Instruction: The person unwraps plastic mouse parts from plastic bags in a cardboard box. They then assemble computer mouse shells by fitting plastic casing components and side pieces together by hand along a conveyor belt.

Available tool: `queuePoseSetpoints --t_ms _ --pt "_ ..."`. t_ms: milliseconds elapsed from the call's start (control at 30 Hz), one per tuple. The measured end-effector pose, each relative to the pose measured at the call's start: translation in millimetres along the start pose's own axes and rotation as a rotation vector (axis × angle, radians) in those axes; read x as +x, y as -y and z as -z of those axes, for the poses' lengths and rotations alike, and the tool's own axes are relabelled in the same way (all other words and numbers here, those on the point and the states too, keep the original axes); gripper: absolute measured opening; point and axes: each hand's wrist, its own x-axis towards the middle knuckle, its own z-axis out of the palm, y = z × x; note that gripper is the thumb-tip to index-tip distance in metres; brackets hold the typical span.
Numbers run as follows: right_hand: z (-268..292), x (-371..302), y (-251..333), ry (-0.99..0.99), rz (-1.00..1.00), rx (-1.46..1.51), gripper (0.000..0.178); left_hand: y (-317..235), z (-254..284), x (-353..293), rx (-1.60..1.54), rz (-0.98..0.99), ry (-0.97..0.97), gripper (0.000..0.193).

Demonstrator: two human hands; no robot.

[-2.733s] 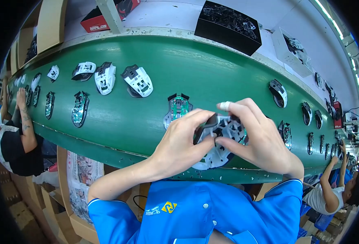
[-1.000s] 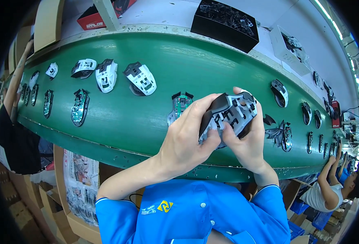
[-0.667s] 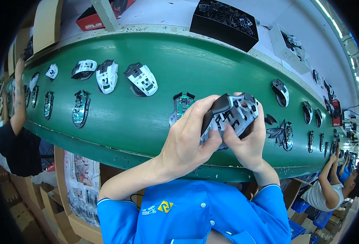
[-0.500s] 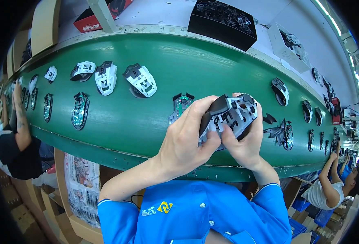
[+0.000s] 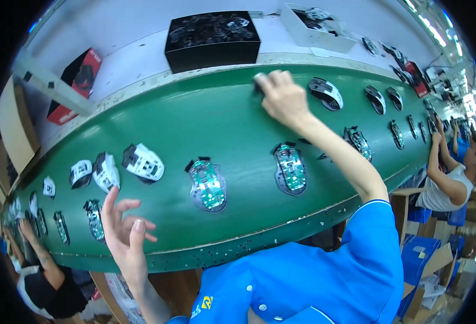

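Left hand (image 5: 123,237) hovers over the near edge of the green belt (image 5: 205,124), fingers spread, holding nothing. Open mouse bases with green boards (image 5: 208,184) lie mid-belt, not yet covered. Further right, the right hand (image 5: 282,97) reaches to the far side, fingers curled on a dark mouse (image 5: 259,82) resting on the belt — looks like this one's basically done, just being set down.

Right hand (image 5: 284,97) outstretched, left hand (image 5: 123,229) open, fingers spread
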Motion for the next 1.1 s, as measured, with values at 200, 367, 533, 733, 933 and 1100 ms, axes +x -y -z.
queuePoseSetpoints --t_ms 200,367,533,733,933,1100 --pt "82 -11 -12 0.414 -0.140 0.457 0.059 17 15 13 0.163 0.033 -0.035 0.050" --pt "146 -90 -89 0.549 -0.151 0.417 0.075 37 40 24 0.375 0.077 -0.087 0.049" --pt "119 -138 -74 0.489 -0.042 0.178 0.081 52 6 59 0.711 0.108 -0.030 0.064" --pt "92 -158 -77 0.312 -0.061 0.177 0.054 54 -9 69 1.031 0.093 -0.076 0.073" --pt "89 -144 -76 0.281 -0.064 0.171 0.037 57 -18 78 1.064 0.073 -0.052 0.074" --pt "90 -123 -70 0.388 -0.215 0.282 0.031 77 -24 107 1.140 -0.068 -0.081 0.077"
